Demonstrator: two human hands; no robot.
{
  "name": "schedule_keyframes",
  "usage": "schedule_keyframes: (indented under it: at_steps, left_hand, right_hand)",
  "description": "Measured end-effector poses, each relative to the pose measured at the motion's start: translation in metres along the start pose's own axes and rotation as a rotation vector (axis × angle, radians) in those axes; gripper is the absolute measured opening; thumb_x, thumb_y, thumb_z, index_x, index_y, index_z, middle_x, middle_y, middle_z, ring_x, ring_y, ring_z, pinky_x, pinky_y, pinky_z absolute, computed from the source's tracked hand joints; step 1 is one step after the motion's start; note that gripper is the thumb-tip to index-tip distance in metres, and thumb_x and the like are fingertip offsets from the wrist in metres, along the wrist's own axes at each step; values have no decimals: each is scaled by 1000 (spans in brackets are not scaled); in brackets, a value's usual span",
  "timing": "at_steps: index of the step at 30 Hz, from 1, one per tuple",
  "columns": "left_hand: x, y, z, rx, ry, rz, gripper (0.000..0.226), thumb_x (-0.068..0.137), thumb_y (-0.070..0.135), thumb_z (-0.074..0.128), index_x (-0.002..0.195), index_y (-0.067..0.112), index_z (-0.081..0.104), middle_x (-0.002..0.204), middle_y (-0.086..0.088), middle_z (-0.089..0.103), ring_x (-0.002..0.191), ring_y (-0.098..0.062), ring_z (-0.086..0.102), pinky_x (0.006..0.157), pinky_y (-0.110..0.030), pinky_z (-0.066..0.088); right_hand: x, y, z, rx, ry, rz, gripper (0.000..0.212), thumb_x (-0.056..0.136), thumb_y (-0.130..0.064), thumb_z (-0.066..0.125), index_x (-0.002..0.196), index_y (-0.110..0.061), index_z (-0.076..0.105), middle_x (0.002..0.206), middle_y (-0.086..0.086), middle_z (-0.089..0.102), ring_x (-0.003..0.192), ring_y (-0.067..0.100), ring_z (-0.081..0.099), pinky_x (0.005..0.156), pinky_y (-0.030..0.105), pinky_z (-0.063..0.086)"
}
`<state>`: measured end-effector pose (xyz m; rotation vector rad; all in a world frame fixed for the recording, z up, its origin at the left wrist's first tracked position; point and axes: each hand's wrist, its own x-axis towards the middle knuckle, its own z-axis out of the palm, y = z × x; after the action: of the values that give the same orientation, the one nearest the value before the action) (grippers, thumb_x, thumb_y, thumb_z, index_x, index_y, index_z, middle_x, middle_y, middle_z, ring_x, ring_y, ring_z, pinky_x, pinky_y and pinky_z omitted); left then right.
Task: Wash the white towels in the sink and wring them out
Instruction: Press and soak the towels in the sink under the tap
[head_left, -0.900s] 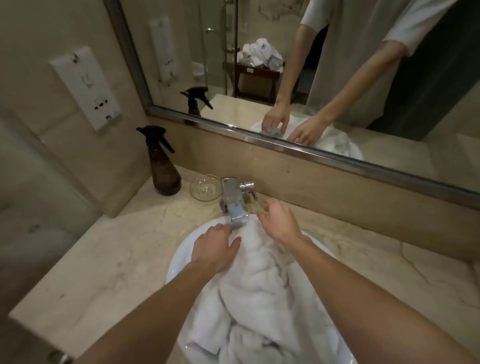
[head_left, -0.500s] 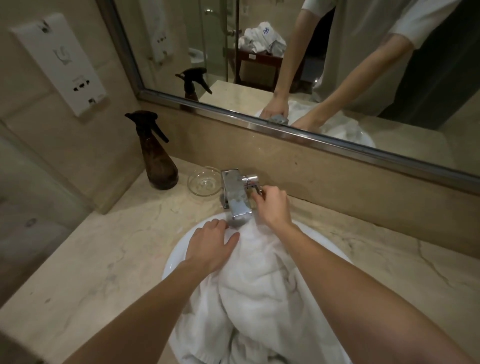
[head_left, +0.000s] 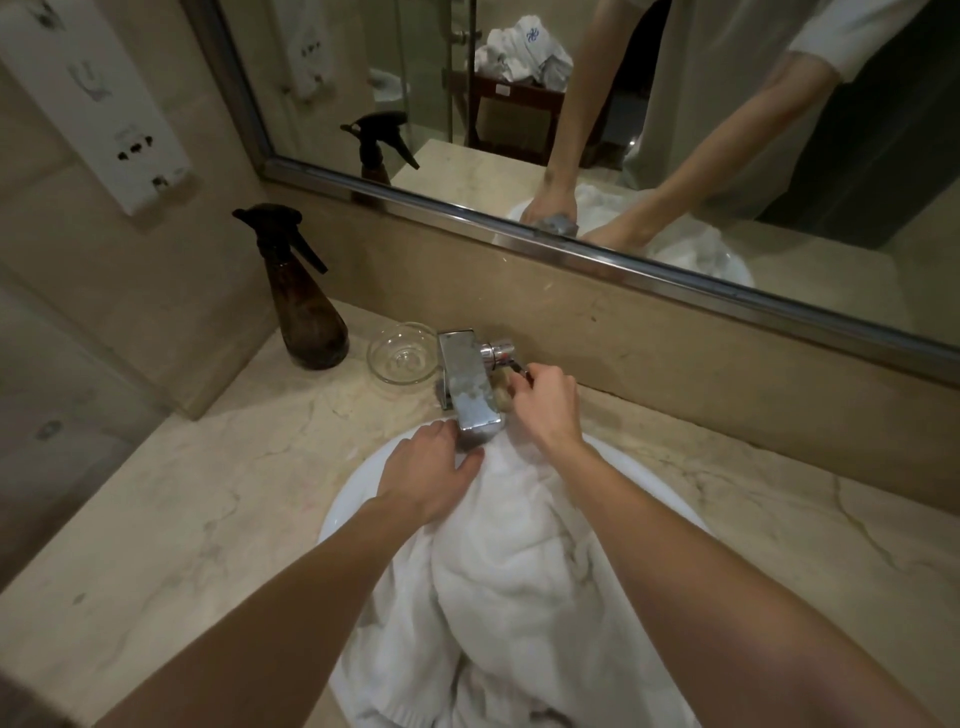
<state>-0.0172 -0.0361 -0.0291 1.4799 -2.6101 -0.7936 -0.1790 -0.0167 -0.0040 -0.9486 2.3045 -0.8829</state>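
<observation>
**Tap step: right hand on lever, towels staged under spout**

Right hand (head_left: 545, 402) is at the side of the chrome faucet (head_left: 470, 387), fingers curled round the small lever (head_left: 521, 368) that sticks out below the valve knob (head_left: 497, 352). Grip is narrow, a pinch on the lever. No water shows at the spout, though the outlet faces down and is hidden, so flow can't be confirmed.

Left hand (head_left: 428, 475) lies flat on the white towels (head_left: 514, 587), fingers fairly straight, pressing the top of the pile just beside the spout. Nothing gripped there.

Towels are bunched in the white sink (head_left: 350, 506), filling most of the basin, with the upper fold touching the spout tip. They look dry and fluffy, hard to be sure in this light.

Judgement: this is the start of the wash, getting water on. Wringing not yet begun.

Next move calls for:
- working the lever to open the flow
- keeping towel under the stream with the left hand
- both hands free afterwards to knead, then twist

Spray bottle (head_left: 306, 306) and glass dish (head_left: 402, 353) sit left of the faucet, clear of the work.
</observation>
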Motion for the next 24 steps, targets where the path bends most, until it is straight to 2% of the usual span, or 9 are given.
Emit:
schedule_keyframes:
  at_steps: [4, 11, 15, 17, 18, 21, 24]
  left_hand:
    - [3, -1, 7, -33, -18, -3, 34, 97, 47, 45, 108, 19, 59, 110, -4, 61, 102, -27, 60, 84, -40, 48]
    - [2, -4, 10, -48, -20, -17, 36, 96, 51, 44, 111, 21, 59, 108, -1, 63, 99, -23, 60, 81, -38, 50]
    - [2, -8, 10, -78, -36, -20, 39, 96, 52, 45, 115, 22, 59, 112, 2, 63, 102, -21, 60, 83, -37, 50]
    - [0, -9, 10, -105, -55, -15, 43, 96, 53, 44, 123, 22, 58, 118, 2, 63, 106, -20, 59, 86, -37, 49]
    - [-1, -9, 11, -114, -66, -5, 45, 97, 53, 44, 127, 22, 56, 122, 1, 63, 109, -20, 59, 89, -37, 49]
    - [-8, -10, 9, -177, -92, -1, 47, 99, 47, 46, 138, 22, 52, 134, 0, 60, 120, -22, 56, 97, -36, 45]
    - [-14, -9, 6, -269, -111, -9, 43, 99, 40, 51, 138, 22, 53, 137, -1, 59, 126, -24, 54, 102, -37, 43]
  right_hand:
    - [5, 3, 0, -6, -1, -3, 22, 99, -22, 56, 78, -18, 60, 92, 24, 67, 94, 40, 59, 69, 33, 36]
    - [10, 8, -2, -16, -35, 5, 22, 100, -25, 57, 88, -12, 70, 93, 21, 68, 94, 38, 61, 70, 32, 39]
    - [11, 10, -4, -18, -46, 7, 21, 100, -30, 58, 86, -17, 67, 85, 13, 65, 92, 34, 59, 70, 32, 36]
    - [8, 14, -5, -52, -78, -7, 18, 98, -36, 60, 94, -19, 66, 87, 7, 67, 92, 30, 59, 72, 33, 40]
    - [5, 17, -6, -65, -102, -12, 23, 97, -39, 62, 105, -17, 66, 93, 6, 69, 95, 29, 61, 77, 34, 45]
    - [-11, 30, -10, -155, -193, 1, 53, 92, -45, 64, 135, -16, 56, 117, 8, 68, 111, 30, 61, 92, 40, 50]
    - [-28, 44, -11, -303, -327, -73, 59, 90, -46, 64, 139, -17, 52, 137, 7, 58, 127, 29, 52, 102, 43, 44]
